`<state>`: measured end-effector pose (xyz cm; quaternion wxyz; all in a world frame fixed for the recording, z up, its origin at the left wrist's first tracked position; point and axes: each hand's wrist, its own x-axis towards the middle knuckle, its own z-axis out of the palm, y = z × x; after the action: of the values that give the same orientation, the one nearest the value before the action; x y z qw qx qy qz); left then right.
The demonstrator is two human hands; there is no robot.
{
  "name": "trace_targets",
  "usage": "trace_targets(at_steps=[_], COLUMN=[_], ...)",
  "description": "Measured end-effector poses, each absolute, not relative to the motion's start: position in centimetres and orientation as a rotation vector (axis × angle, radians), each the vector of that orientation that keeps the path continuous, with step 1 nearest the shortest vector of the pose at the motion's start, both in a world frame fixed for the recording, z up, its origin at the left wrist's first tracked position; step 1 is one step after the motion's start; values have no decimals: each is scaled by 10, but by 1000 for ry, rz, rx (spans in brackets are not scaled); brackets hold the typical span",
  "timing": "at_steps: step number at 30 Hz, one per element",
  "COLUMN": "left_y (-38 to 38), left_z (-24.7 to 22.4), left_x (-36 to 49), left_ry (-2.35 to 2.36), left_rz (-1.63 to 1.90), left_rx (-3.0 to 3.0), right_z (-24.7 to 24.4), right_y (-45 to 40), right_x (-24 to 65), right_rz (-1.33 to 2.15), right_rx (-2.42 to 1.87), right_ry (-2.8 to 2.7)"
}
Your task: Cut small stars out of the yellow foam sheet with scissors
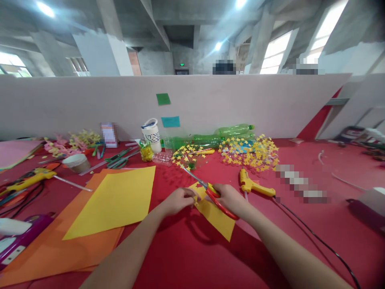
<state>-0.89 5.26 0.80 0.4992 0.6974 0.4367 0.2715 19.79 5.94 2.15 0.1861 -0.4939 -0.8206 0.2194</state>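
Note:
Near the middle of the red table, my left hand [179,199] pinches the edge of a small yellow sheet [215,216] with its fingers closed. My right hand [230,199] is wrapped round the red and yellow handles of a pair of scissors [214,196]. The scissor blades point up and to the left, over the sheet's upper part, where star-shaped gaps show. Part of the sheet lies beneath the scissors and my right hand. Just beyond the hands stands a cluster of yellow stars [189,152], with a larger cluster [251,154] to its right.
Yellow paper [120,200] lies on orange sheets [64,237] at the left. A yellow glue gun [255,186] with a black cable is at the right. Green bottles [207,140], a white cup [152,138] and green scissors [120,157] are along the back. A purple power strip [33,228] sits far left.

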Motion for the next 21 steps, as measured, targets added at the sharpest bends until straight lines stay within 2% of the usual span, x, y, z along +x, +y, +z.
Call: trace_targets(at_steps=[3, 8, 10, 17, 21], left_y=[53, 51, 49, 42, 40], left_z=[5, 10, 13, 11, 8], left_x=[-11, -14, -11, 0, 1], left_ry=[1082, 1165, 1134, 974, 947], left_rz=[618, 545, 592, 618, 549], left_rx=[1718, 1802, 1757, 1629, 1631], right_z=[23, 24, 25, 21, 18], right_y=[61, 58, 56, 48, 43], right_x=[200, 201, 200, 186, 179], right_rz=[690, 326, 338, 986, 1194], right_rx=[-1375, -1510, -1501, -1247, -1157], right_ry=[-2330, -2227, -2158, -2030, -1976])
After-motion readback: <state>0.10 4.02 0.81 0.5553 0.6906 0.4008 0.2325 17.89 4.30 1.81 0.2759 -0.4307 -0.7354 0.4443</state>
